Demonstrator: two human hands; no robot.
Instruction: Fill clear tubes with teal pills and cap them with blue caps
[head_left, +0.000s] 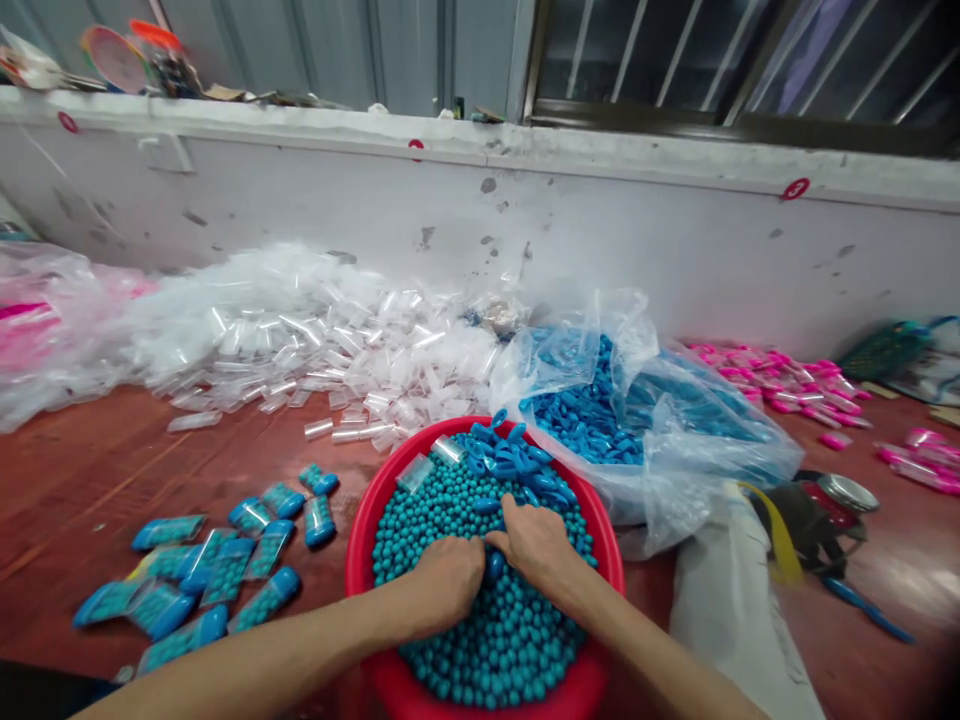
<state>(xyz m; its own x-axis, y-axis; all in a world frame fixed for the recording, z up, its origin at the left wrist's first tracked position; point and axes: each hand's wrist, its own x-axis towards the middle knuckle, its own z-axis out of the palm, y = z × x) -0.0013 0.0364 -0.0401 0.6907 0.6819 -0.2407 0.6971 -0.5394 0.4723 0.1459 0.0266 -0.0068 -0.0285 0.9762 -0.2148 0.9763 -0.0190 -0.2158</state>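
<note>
Over a red tub [358, 540] full of teal beads [487, 660], my two hands meet close together. My left hand [448, 580] is closed, its fingers curled around something mostly hidden. A glossy blue cap [493, 567] shows between the hands, and my right hand [538, 545] is closed on it with the thumb near my left knuckles. Loose blue caps [510, 460] lie on the beads at the tub's far side. Two clear plastic tubes, one a flat-lying clear tube [415, 473], rest on the beads at the far left.
Several bead-filled, blue-capped tubes [229, 570] lie left of the tub. Behind are a heap of clear tubes [360, 350] and a plastic bag [675, 470] of blue caps. Pink pieces [795, 385], a white sack [731, 610] and a blue-handled tool [866, 608] are right.
</note>
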